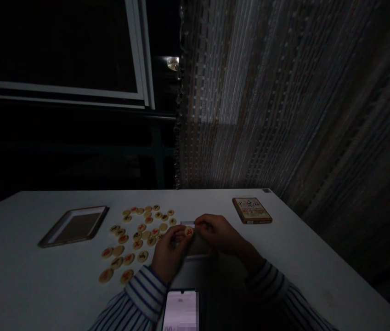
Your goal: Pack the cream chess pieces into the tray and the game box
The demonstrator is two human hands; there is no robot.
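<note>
Between thumb and fingers of my left hand point(170, 250) is a round wooden Chinese chess piece point(189, 231) with a red character facing up. My right hand point(220, 233) is closed just right of it, fingertips pinched at the far rim of a shallow box point(196, 250); whether they grip the rim or something small cannot be made out. The box lies under both hands, partly hidden by them. Left of my left hand, several loose Chinese chess pieces point(137, 244) are scattered on the table, with red or black characters and a few blank sides up.
A shallow open tray point(48, 238) lies on the white table point(305, 276) at the left. A flat box with a printed cover point(252, 210) is at the back right. A lit phone point(181, 310) is at the near edge. A curtain point(236, 101) hangs behind; the room is dim.
</note>
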